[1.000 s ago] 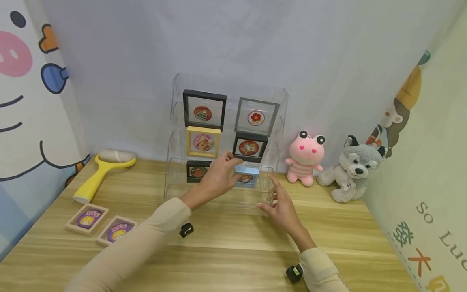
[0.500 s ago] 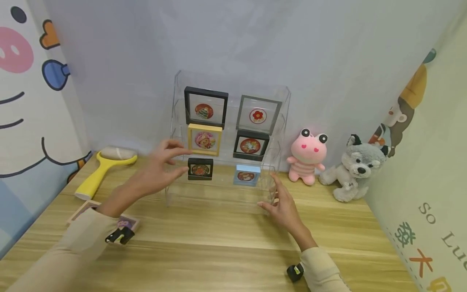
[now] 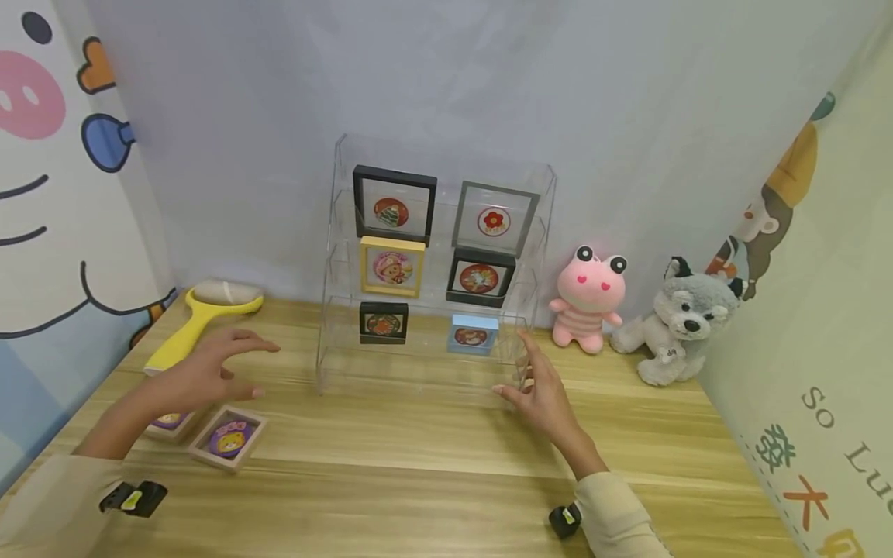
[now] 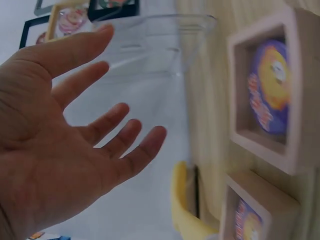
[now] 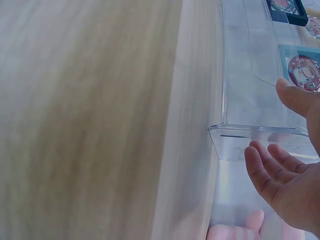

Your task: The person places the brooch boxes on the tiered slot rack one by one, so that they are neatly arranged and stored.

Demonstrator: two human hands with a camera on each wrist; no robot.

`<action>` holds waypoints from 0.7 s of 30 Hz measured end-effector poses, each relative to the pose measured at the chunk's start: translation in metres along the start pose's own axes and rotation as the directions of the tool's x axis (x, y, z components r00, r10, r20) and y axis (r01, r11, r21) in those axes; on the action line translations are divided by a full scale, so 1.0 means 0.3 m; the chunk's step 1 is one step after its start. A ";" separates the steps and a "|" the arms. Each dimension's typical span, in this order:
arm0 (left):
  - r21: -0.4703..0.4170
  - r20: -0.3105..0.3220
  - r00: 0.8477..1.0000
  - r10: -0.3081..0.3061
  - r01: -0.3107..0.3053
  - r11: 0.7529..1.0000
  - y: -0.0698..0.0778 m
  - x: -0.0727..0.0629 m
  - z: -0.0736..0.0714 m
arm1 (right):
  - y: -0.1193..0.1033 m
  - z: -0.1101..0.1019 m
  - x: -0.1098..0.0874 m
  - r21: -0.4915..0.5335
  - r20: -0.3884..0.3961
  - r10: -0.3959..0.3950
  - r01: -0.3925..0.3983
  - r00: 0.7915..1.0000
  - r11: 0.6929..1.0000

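A clear acrylic display stand [image 3: 432,376] with stepped tiers stands against the back wall. It bears several small picture frames, such as a yellow frame [image 3: 392,267], a light blue frame [image 3: 472,335] and a black frame [image 3: 383,324] on the bottom tier. My right hand [image 3: 547,399] holds the stand's lower right corner, thumb at the front and fingers along the side panel [image 5: 260,137]. At the left, my left hand [image 3: 195,376] hovers with spread fingers and nothing in it. Below it lie two wooden frames, a nearer one [image 3: 228,439] and one partly hidden [image 3: 167,422], both with purple bear badges.
A yellow-handled lint roller [image 3: 188,333] lies at the back left. Right of the stand sit a pink frog plush [image 3: 588,298] and a grey dog plush [image 3: 687,325]. Printed cloth hangs along both sides of the wooden table [image 3: 391,496].
My left hand has moved away from the light blue frame, left past the stand, to above the wooden frames. My right hand stays at the stand's corner.
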State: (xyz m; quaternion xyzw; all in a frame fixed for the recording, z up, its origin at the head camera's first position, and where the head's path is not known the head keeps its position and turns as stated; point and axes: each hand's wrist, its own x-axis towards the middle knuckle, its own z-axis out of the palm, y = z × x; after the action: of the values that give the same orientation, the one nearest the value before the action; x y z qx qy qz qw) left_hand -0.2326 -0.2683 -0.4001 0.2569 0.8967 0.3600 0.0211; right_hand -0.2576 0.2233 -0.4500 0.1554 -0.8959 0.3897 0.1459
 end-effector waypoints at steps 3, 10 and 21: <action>0.019 0.078 0.997 -0.019 0.018 1.000 -0.046 -0.027 0.010 | 0.003 0.003 -0.002 -0.003 -0.005 -0.010 0.010 1.000 1.000; 0.105 0.236 0.967 -0.098 0.075 0.992 -0.097 -0.063 0.026 | 0.000 0.003 -0.001 -0.008 -0.014 -0.024 0.024 1.000 1.000; 0.219 0.350 0.918 -0.188 0.115 0.969 -0.089 -0.067 0.036 | 0.002 0.001 -0.002 -0.018 -0.011 -0.027 0.027 1.000 0.999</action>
State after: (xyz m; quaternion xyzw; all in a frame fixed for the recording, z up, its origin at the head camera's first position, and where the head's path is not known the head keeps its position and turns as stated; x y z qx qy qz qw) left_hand -0.2247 -0.2873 -0.4287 0.2501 0.9247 0.2139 0.1913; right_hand -0.2575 0.2235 -0.4508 0.1641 -0.8964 0.3803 0.1577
